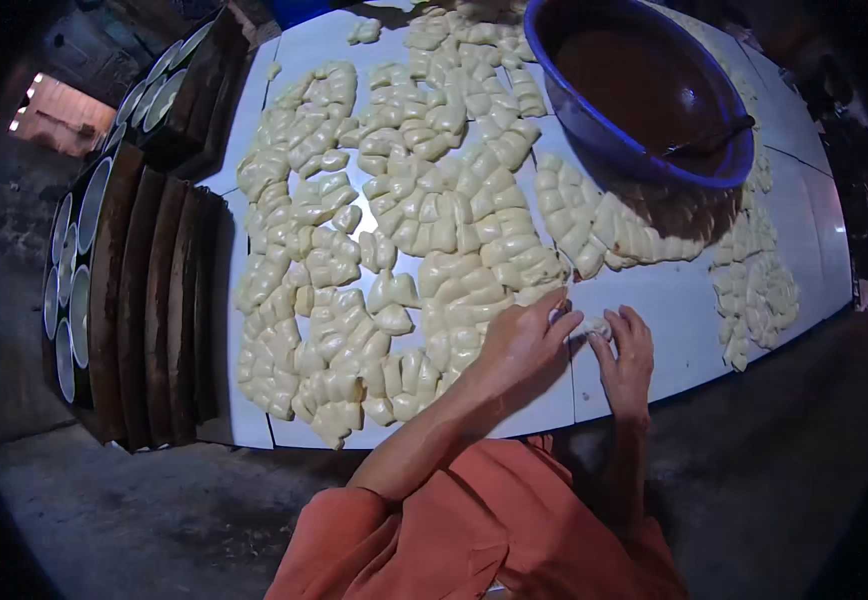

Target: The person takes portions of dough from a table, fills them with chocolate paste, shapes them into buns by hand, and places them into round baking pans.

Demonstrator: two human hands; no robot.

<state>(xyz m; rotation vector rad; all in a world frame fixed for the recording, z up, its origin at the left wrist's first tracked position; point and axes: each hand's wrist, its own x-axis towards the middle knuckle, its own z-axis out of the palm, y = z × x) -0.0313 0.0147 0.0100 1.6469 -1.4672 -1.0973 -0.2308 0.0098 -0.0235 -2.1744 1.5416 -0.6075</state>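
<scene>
Near the front edge of the white table, a small pale piece of dough (591,327) is held between my two hands. My left hand (524,335) is closed, with thumb and fingers pinching its left end. From the right, my right hand (626,358) curls its fingers and thumb around the other end. A broad spread of soft, pale dough pieces (434,215) lies pressed side by side just left of and beyond my left hand. A curved row of dough pieces (644,235) sits past my hands, some partly shaded.
A large blue basin (566,105) of brown paste stands at the back right, a dark utensil (711,137) resting in it. More dough pieces (754,285) lie along the right side. Wooden racks (134,300) holding round metal tins (80,300) stand left of the table (654,320).
</scene>
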